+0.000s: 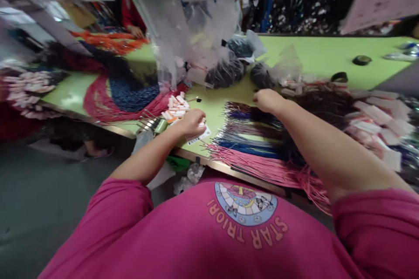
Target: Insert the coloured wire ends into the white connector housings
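Note:
My left hand [193, 122] is closed around a small stack of white paper tags with barcodes [202, 134] near the front edge of the green table [321, 54]. My right hand [266, 99] is curled at the far end of a row of cord bundles [248, 139] in pink, blue and purple that lie fanned out before me. What its fingers pinch is hidden. A pile of pink and white tags [176, 107] lies just beyond my left hand.
Red and blue cord heaps [127, 96] lie at the left. Clear plastic bags of dark cords [225, 72] stand at the centre back. More tagged cords [376, 117] fill the right. Tape rolls [362, 59] sit far right. Another person's hand [135, 31] shows at the back.

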### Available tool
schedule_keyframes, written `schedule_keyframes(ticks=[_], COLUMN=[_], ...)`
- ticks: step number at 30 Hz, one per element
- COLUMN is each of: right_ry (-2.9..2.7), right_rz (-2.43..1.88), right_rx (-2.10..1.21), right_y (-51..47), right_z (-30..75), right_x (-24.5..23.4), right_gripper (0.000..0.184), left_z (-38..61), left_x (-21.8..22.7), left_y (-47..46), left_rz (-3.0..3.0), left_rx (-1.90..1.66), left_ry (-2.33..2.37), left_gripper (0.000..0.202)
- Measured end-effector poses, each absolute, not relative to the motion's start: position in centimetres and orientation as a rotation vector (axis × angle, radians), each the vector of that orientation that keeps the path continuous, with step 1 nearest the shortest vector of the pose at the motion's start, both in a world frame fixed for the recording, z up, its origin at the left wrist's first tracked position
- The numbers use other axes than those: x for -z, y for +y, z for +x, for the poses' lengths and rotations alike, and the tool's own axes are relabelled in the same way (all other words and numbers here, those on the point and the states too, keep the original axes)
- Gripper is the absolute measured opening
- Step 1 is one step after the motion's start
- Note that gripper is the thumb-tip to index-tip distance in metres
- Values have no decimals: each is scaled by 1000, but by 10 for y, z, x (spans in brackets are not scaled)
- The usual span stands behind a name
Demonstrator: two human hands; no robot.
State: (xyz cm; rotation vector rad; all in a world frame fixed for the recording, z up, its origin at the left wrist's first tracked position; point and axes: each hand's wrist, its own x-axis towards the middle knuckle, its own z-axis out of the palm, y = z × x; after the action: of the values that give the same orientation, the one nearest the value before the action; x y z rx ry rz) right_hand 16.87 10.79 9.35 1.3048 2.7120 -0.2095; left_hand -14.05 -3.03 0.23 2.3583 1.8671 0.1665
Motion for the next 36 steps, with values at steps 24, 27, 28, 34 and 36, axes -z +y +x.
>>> schedule_keyframes(ticks=[24,27,28,34,36], right_ry=[2719,2696,2686,2584,2595], right_rz=[1711,1762,1768,1910,1901], right_rx=[744,742,751,778,750], right_y=[176,165,161,152,152], right_z=[211,207,206,204,204], right_x=[-20,-29,-33,-47,-51], right_gripper=[8,15,17,40,44], left_z=[-130,-132,-132,-136,-136], left_x=[-4,-4,-4,2,1], left_y=[-19,-23,-24,-23,-22], left_rz=[2494,2495,2501,2403,2263], left_rx=[9,-29,-35,-286,-298], left_ry=[1904,1871,1836,1737,1822], left_gripper=[45,48,42,29,23])
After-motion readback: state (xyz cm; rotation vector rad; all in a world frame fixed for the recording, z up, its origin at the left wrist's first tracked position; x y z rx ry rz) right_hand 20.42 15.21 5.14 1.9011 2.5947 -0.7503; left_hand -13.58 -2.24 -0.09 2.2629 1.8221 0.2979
